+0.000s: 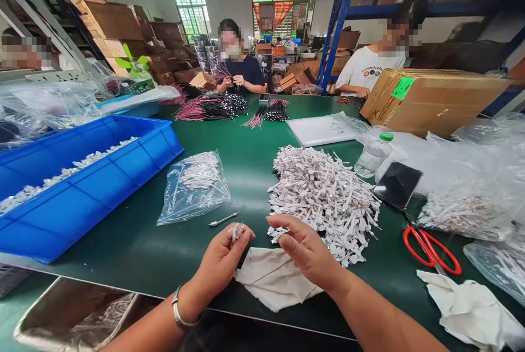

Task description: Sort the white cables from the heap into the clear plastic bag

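Observation:
My left hand (pixel 227 253) is closed round a small bunch of white wire leads (pixel 235 232), whose ends poke out above the thumb. To its right, my right hand (pixel 305 248) has its thumb and fingers apart, with nothing visible between them. It is at the near edge of a big heap of short white leads (pixel 324 193). A pale cloth (pixel 276 281) lies on the green table under and between the hands. One loose white lead (pixel 223 220) lies beyond my left hand, near a clear plastic bag (pixel 197 185) of similar leads.
A long blue bin (pixel 102 177) with white pieces stands left. Right are a bottle (pixel 374 154), a phone (pixel 398 185), red-handled scissors (pixel 430 248), a crumpled cloth (pixel 471 308) and filled bags (pixel 467 210). Across the table, a person (pixel 241 70) handles dark cables; a carton (pixel 430 100) stands far right.

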### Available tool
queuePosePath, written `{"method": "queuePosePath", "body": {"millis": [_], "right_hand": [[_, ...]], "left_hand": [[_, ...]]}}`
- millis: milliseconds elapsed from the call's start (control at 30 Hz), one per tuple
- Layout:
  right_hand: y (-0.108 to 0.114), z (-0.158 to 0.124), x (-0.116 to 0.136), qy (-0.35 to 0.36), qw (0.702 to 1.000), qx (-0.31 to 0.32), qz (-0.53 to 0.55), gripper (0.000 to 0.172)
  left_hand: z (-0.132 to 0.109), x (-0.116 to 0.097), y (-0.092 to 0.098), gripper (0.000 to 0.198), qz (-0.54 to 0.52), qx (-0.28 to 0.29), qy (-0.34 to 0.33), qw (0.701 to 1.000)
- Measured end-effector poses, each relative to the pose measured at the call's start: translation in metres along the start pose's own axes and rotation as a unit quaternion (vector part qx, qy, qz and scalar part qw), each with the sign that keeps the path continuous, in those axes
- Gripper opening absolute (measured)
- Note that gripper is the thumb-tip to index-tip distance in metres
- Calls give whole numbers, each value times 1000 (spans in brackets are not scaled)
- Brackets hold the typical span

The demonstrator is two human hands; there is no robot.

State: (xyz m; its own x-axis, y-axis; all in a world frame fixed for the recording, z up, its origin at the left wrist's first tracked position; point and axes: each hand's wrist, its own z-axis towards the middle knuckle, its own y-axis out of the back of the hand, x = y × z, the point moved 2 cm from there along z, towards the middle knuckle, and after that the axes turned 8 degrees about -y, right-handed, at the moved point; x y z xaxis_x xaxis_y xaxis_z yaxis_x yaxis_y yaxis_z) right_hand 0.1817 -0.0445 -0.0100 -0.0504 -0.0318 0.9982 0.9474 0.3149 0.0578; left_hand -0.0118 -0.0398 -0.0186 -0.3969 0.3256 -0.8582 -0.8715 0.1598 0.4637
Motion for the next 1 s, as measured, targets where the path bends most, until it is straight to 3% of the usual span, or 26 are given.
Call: {"method": "queuePosePath", "body": {"millis": [133, 500, 667, 733, 800, 900, 1000], "right_hand": [[1, 3, 2, 2, 999, -24, -24, 36], [5, 6, -5, -18, 998, -50, -33, 36], [2, 7, -2, -9, 997, -49, -66, 31], [0, 7, -2, -7, 998, -26, -64, 27], [-2, 7, -2, -14, 999, 27, -28, 30], [-5, 5, -2, -35, 993, 111, 33, 41], [-5, 3, -2, -41, 991, 125, 11, 41]], "left_hand": [[-3, 14, -1, 22, 13, -34, 27, 999], [2, 12, 2, 27, -12, -28, 24, 999], [20, -12, 6, 30, -42, -3, 12, 999], [31, -29, 4, 31, -68, 50, -12, 996], [42, -45, 0, 32, -80, 137, -58, 986], [52, -64, -7, 29, -49, 280, -154, 946], [57, -71, -13, 28, -39, 351, -206, 912]]}}
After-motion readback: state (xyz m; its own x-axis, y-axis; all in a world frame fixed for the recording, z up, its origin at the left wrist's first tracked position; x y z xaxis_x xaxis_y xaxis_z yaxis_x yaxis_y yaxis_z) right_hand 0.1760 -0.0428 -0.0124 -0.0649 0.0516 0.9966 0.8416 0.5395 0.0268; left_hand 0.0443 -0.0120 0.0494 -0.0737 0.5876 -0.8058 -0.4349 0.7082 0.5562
